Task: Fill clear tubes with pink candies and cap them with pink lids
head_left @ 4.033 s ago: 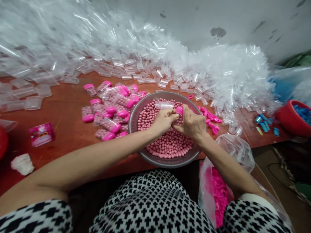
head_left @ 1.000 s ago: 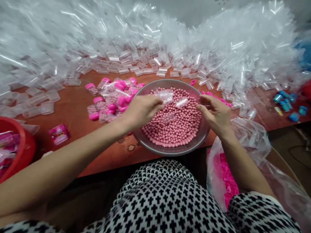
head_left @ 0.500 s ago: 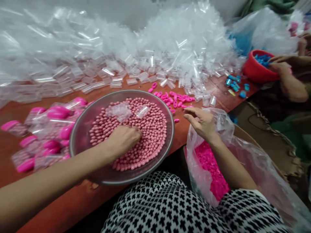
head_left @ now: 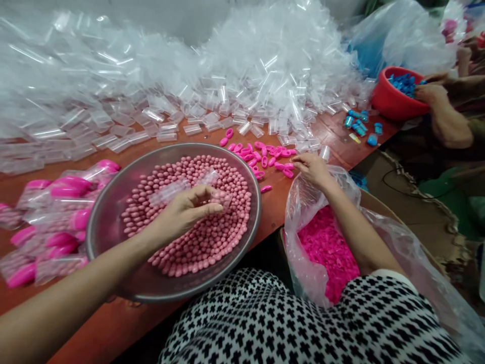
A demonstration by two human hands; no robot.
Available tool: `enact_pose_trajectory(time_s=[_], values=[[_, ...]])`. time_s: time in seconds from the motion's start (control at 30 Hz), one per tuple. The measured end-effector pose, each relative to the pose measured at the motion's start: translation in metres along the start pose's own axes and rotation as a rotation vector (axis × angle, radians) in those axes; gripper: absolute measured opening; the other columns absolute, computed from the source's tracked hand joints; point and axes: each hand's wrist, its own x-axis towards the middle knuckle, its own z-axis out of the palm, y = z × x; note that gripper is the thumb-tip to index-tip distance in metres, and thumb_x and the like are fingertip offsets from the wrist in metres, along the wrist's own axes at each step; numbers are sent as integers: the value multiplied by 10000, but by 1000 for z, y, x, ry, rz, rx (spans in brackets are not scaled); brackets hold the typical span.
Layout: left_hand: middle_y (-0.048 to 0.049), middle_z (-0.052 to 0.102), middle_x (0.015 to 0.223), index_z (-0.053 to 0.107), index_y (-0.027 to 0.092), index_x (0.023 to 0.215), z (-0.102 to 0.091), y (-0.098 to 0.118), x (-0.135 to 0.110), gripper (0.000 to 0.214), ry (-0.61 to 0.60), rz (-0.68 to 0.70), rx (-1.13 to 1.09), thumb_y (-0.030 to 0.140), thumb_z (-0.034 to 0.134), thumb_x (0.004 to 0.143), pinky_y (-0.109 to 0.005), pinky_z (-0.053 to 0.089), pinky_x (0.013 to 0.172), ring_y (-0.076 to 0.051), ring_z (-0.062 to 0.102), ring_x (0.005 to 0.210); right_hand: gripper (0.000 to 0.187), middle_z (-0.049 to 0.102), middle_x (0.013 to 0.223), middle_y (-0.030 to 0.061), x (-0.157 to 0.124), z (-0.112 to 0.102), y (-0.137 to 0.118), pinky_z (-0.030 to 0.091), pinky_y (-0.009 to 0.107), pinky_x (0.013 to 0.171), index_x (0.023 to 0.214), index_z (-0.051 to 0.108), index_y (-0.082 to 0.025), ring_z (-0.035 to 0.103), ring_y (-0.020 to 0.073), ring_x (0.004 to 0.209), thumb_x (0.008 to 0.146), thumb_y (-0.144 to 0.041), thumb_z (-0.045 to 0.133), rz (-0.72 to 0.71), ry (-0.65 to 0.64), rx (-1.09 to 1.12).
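Note:
My left hand (head_left: 189, 210) is above the pink beads (head_left: 204, 247) in a wide metal bowl (head_left: 250, 237), pinching a short clear plastic tube (head_left: 223, 200) with pink beads in it. Two groups of clear tubes (head_left: 168, 192) lie on the beads. At the right end of a loose pile of bright pink oval plastic caps (head_left: 261, 151) is my right hand (head_left: 312, 169), fingertips drawn together on a pink cap (head_left: 288, 166) at the pile's edge. Left of the bowl lie several bead-filled tubes (head_left: 60, 222) with pink caps on.
A heap of clear tubes (head_left: 265, 65) lines the back of the red-brown table (head_left: 273, 217). Below my right arm, a plastic bag (head_left: 299, 258) holds many pink pieces (head_left: 329, 247). At right, another person's hands (head_left: 434, 93) are at a red bowl (head_left: 397, 101) of blue pieces.
My left hand has risen from the beads and now shows a tube with beads inside. My right hand has moved onto the pink caps, its fingers closing. The view has shifted slightly.

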Motion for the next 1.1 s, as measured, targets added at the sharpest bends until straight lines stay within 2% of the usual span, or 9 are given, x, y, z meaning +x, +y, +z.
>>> enact_pose_trajectory(time_s=[0.2, 0.37, 0.57, 0.73, 0.83, 0.9, 0.97, 1.03, 1.1], values=[[-34, 725, 871, 674, 210, 828, 3, 4, -9, 282, 138, 11, -120, 422, 821, 714, -315, 579, 824, -189, 681, 847, 311, 684, 1244, 146, 13, 6, -3, 490, 409, 930, 1135, 729, -164, 643, 283, 1103, 877, -134, 557, -105, -166, -150], [-28, 717, 862, 692, 209, 906, 10, 2, -11, 373, 121, -92, -210, 451, 851, 671, -317, 610, 751, -177, 677, 787, 336, 677, 1253, 125, 15, 14, 4, 472, 359, 973, 1212, 694, -170, 608, 256, 1176, 904, -158, 563, -144, -245, -207], [-30, 702, 853, 711, 203, 905, 8, 0, -10, 430, 229, -123, -259, 476, 878, 617, -316, 610, 763, -181, 663, 799, 319, 634, 1285, 177, 16, 19, 5, 466, 377, 959, 1186, 680, -122, 623, 271, 1127, 943, -190, 485, -112, -233, -234], [-24, 698, 851, 723, 200, 888, 8, 3, -12, 394, 220, -122, -307, 442, 883, 622, -290, 602, 780, -164, 656, 796, 265, 698, 1154, 190, 22, 18, 5, 475, 393, 943, 1053, 700, -107, 657, 274, 1040, 927, -194, 483, -73, -184, -180], [-27, 707, 882, 732, 202, 914, 8, 4, -13, 380, 215, -100, -335, 424, 874, 641, -303, 601, 797, -167, 660, 809, 296, 728, 1096, 166, 20, 13, 2, 494, 401, 935, 1106, 677, -115, 674, 259, 1015, 935, -201, 452, -48, -111, -102], [-35, 717, 903, 736, 197, 921, 9, 5, -13, 364, 218, -73, -330, 421, 860, 662, -318, 597, 818, -174, 666, 829, 345, 727, 1106, 146, 14, 8, -9, 526, 385, 898, 1201, 628, -119, 690, 228, 980, 955, -218, 408, -44, -56, -32], [-44, 723, 915, 738, 185, 918, 11, 6, -13, 346, 215, -35, -313, 417, 842, 684, -327, 589, 838, -175, 670, 842, 360, 731, 1068, 118, 4, 3, -30, 568, 359, 816, 1248, 589, -130, 708, 194, 882, 975, -278, 407, -66, -1, 169], [-50, 726, 913, 736, 176, 911, 12, 5, -13, 324, 198, 13, -308, 408, 823, 702, -332, 584, 846, -172, 672, 843, 352, 735, 987, 66, -7, -3, -62, 592, 343, 744, 1223, 605, -175, 709, 174, 787, 953, -381, 513, -125, 41, 517], [-54, 728, 900, 732, 172, 908, 12, 4, -13, 299, 185, 58, -321, 393, 803, 719, -334, 582, 840, -171, 674, 838, 342, 733, 1000, 44, -18, -10, -99, 597, 345, 749, 1202, 634, -226, 710, 176, 824, 923, -419, 590, -214, 44, 681]])
